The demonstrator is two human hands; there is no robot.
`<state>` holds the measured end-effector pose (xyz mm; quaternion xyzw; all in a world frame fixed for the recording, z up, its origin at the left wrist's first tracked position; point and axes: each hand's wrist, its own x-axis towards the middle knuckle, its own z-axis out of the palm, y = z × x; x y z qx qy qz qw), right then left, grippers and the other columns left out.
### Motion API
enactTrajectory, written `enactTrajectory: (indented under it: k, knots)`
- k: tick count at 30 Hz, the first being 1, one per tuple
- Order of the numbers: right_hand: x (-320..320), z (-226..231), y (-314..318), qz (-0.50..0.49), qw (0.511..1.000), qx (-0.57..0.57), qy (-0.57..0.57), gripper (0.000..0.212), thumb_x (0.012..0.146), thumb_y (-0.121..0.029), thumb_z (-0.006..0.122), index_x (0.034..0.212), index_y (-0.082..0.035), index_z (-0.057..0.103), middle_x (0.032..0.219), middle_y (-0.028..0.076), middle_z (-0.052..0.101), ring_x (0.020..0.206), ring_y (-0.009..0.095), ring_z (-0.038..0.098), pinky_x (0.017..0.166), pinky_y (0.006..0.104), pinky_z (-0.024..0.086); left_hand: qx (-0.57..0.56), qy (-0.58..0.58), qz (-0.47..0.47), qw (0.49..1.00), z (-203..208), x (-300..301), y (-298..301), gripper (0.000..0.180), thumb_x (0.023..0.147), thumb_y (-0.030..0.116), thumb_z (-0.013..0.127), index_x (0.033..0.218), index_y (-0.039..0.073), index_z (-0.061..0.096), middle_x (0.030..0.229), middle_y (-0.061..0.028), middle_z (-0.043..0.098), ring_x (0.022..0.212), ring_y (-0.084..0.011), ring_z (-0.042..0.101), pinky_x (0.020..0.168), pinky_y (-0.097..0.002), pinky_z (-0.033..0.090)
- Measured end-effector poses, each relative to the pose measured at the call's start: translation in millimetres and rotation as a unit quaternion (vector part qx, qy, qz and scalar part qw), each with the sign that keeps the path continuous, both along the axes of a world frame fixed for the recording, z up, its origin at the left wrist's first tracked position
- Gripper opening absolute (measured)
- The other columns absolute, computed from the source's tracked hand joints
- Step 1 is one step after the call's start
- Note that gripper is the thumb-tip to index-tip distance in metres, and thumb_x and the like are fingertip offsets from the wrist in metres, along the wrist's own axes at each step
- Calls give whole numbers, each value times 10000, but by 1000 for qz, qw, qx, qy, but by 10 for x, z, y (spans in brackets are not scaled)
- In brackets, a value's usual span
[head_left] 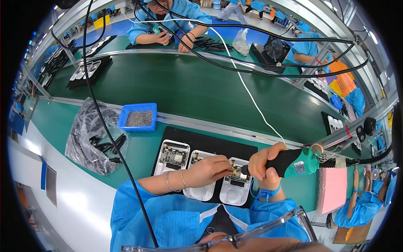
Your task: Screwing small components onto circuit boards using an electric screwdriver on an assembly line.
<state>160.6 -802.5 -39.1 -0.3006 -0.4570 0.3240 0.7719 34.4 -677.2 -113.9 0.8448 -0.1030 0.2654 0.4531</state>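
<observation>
In my right hand (pixel 266 164) is a green and black electric screwdriver (pixel 299 163), held level with its tip pointing left. The tip reaches over the rightmost of three white plastic housings (pixel 236 194), at its circuit board. My left hand (pixel 211 170) is closed, fingertips pinched together beside the screwdriver tip at that board; whatever they hold is hidden. Beneath my left hand lies the middle housing (pixel 200 193), partly covered. The left housing (pixel 173 155) shows its circuit board. All three rest on a black tray (pixel 201 140).
A blue bin (pixel 137 128) of small grey parts and a clear bag (pixel 90 143) of black strips stand left. Beyond runs a green conveyor belt (pixel 180 88). Black cables (pixel 98 109) and a white cord (pixel 252 92) hang across. A pink stack (pixel 333 191) lies right. A co-worker (pixel 168 25) sits opposite.
</observation>
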Motion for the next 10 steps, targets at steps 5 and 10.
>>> enactTrajectory:
  k: [5, 10]
  knots:
    - [56, -67, -17, 80, 995, 44, 40, 320, 771, -109, 650, 958, -83, 392, 578, 55, 458, 460, 132, 432, 446, 281, 369, 6, -11, -4, 1000, 23, -45, 10, 120, 759, 51, 639, 820, -13, 557, 793, -117, 538, 705, -270, 559, 609, -336, 471]
    - [-39, -128, 19, 99, 994, 21, 32, 335, 765, -119, 655, 963, -95, 386, 586, 58, 460, 477, 148, 445, 465, 299, 384, 218, -55, 36, 974, 38, -164, 42, 182, 718, 61, 659, 842, -4, 543, 802, -100, 525, 723, -265, 557, 599, -323, 476]
